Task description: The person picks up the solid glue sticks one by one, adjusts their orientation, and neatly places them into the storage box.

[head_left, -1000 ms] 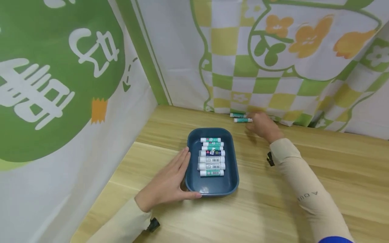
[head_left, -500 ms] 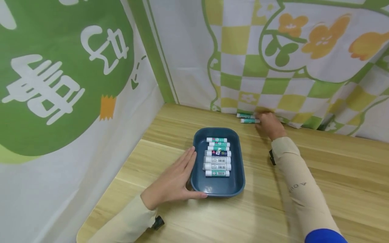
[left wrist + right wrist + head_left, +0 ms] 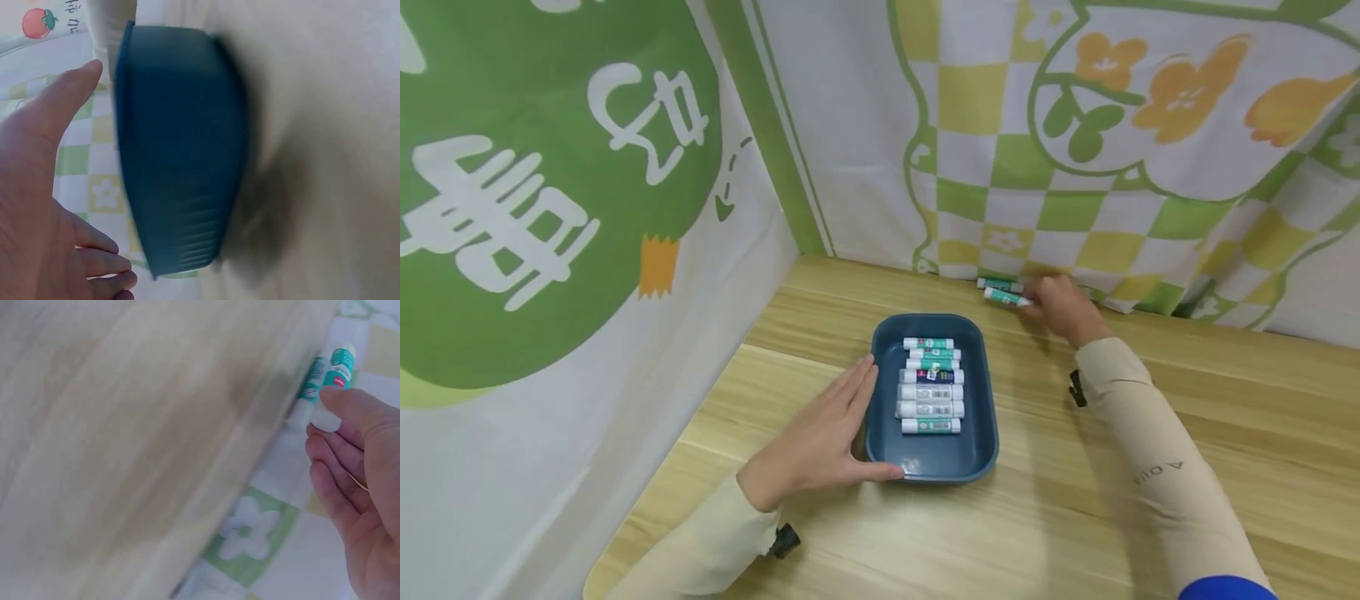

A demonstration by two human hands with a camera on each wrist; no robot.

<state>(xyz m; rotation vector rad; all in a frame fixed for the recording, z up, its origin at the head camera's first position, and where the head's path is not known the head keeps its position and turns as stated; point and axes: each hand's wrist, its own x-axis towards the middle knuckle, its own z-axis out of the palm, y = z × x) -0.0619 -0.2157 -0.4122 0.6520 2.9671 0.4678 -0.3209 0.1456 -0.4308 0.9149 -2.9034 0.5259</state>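
My right hand (image 3: 1063,308) pinches one end of a green-and-white glue stick (image 3: 1004,297) between thumb and fingers, at the table's back edge. In the right wrist view the held glue stick (image 3: 340,365) shows its label and white ends. Close behind it lies a second green glue stick (image 3: 998,284), against the cloth. My left hand (image 3: 820,442) lies along the left side of a dark blue tray (image 3: 934,464), fingers straight at the rim and thumb at the near-left corner. Inside the tray, several glue sticks (image 3: 931,392) lie in a column: green, white and one navy.
A checked, flowered cloth (image 3: 1015,200) hangs along the back of the wooden table (image 3: 1225,400). Another printed cloth (image 3: 647,375) with a green patch hangs on the left, beside the table's left edge.
The near glue stick at the back has turned slightly out of line with the one behind it, its right end in my right fingers. My left hand stays at the tray.
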